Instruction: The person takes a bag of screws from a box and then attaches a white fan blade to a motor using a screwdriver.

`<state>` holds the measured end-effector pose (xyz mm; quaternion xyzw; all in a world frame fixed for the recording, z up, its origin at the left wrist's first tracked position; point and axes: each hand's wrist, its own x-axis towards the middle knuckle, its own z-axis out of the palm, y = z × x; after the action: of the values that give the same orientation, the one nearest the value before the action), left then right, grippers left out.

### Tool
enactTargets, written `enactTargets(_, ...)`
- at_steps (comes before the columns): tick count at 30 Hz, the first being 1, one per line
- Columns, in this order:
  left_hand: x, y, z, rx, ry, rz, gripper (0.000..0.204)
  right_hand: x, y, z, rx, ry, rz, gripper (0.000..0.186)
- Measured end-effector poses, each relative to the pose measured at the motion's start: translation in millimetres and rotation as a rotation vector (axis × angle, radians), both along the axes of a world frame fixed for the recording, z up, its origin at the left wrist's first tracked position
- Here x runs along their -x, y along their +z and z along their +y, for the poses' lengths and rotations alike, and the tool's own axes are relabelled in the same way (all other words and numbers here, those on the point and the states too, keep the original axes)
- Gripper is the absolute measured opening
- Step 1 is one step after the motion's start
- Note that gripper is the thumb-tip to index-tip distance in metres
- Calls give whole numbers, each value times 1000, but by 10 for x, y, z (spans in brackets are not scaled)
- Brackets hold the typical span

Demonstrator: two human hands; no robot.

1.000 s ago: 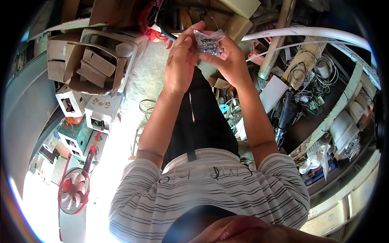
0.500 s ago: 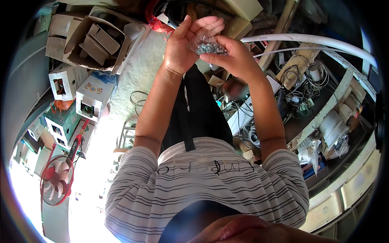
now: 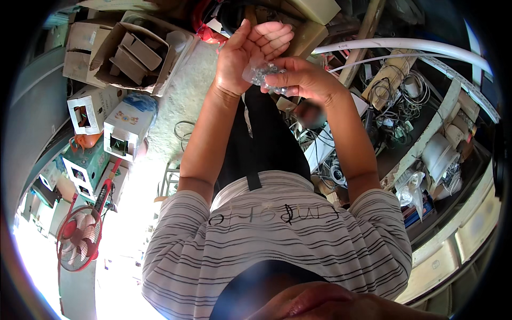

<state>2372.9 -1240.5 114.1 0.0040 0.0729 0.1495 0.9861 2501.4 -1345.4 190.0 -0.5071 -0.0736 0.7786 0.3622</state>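
My left hand (image 3: 233, 63) is raised palm up, its fingers slightly curled but not closed on anything. My right hand (image 3: 312, 80) grips a small clear plastic bag (image 3: 259, 71) of small shiny metal pieces, thumb across its front. The bag rests against or hangs just over the heel of my left palm; whether they touch is hard to tell. Both forearms reach up from my striped shirt, above my dark trousers.
Cardboard boxes (image 3: 96, 53) and white cartons (image 3: 120, 133) stand at the left, above a red fan (image 3: 80, 237). At the right lie coiled cables (image 3: 394, 93), wooden planks (image 3: 352, 64), a long white pipe (image 3: 405, 44) and assorted clutter. Pale floor (image 3: 197, 96) shows between.
My left hand has let go of the bag and its fingers have opened out. My right hand has shifted slightly down, carrying the bag lower over the left palm.
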Motion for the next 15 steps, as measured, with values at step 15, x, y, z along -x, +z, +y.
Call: enactTargets(15, -100, 19, -55, 72, -22, -120, 54, 45, 115, -108, -111, 14, -235, 34)
